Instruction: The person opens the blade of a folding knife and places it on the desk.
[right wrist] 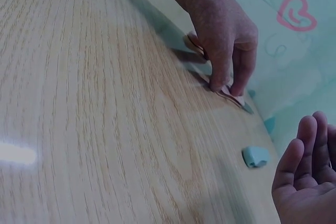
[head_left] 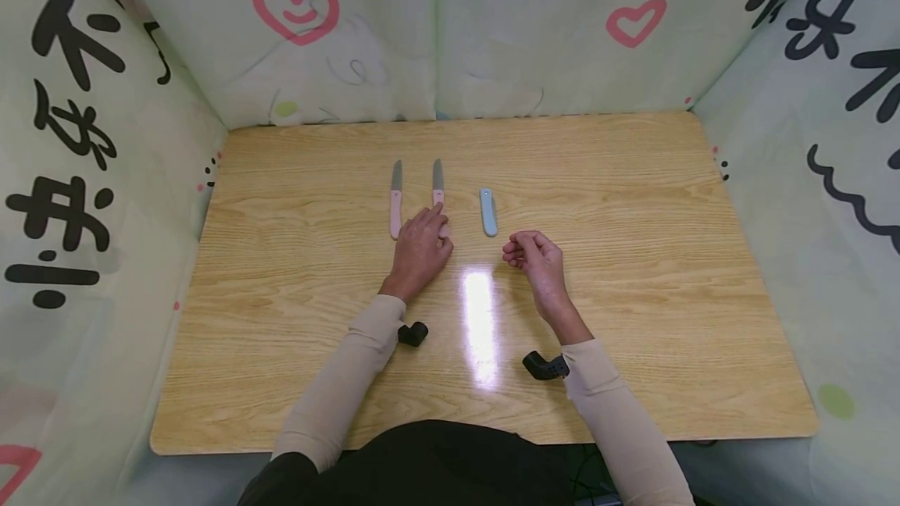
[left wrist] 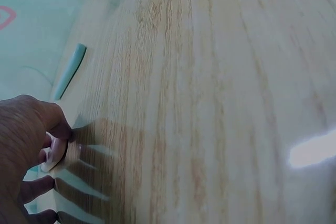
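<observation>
Two pink-handled folding knives lie side by side with their grey blades unfolded and pointing away from me. On the handle of the right-hand pink folding knife my left hand has its thumb and fingers, pinching it at the tabletop. Just left of that hand lies the other pink folding knife. A light blue folding knife, folded up, lies to their right. My right hand hovers to the right and nearer me, fingers loosely curled and holding nothing; the right wrist view shows its palm partly turned up.
The wooden table is enclosed by pale fabric walls printed with hearts and black characters at the back and sides. A black wrist camera sits at the left sleeve, another wrist camera at the right. A bright reflection lies between the forearms.
</observation>
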A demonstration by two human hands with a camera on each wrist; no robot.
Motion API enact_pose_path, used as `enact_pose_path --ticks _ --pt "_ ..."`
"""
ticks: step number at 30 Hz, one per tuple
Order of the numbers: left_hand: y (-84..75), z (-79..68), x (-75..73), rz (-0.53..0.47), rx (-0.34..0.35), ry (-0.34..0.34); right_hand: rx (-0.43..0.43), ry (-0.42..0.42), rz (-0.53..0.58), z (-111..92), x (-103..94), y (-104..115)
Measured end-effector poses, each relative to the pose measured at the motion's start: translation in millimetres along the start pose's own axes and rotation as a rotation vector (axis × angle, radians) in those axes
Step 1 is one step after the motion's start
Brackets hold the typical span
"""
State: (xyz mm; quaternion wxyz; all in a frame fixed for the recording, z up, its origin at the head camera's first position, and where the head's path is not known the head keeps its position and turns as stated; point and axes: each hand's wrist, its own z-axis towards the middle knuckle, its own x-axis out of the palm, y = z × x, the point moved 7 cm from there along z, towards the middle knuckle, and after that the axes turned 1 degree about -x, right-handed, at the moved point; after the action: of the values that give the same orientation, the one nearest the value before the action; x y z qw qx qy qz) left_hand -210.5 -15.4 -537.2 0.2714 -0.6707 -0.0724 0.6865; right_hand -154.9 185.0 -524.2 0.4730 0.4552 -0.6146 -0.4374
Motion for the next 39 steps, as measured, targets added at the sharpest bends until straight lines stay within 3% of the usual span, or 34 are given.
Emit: enact_pose_path --ticks 9,19,27,31,39 --pt "0.7 0.0 1.6 0.014 -0.012 0.018 0.002 0.0 -0.004 -1 -1.4 0" --pt "-1.1 -0.3 -1.5 -0.022 0.007 -0.023 0.007 -0.008 0.004 0 -4.0 -3" --pt "-23.2 5.3 -6.7 0.031 0.114 -0.068 0.004 0.002 -0.009 0 -3.1 -1" --pt "-37.4 8.7 -0.4 0.067 0.148 -0.021 0.008 0.005 -0.017 0 -2.4 0" --pt "-61.9 13.7 23.0 0.24 0.234 0.091 0.005 -0.001 0.001 1 -2.7 -1"
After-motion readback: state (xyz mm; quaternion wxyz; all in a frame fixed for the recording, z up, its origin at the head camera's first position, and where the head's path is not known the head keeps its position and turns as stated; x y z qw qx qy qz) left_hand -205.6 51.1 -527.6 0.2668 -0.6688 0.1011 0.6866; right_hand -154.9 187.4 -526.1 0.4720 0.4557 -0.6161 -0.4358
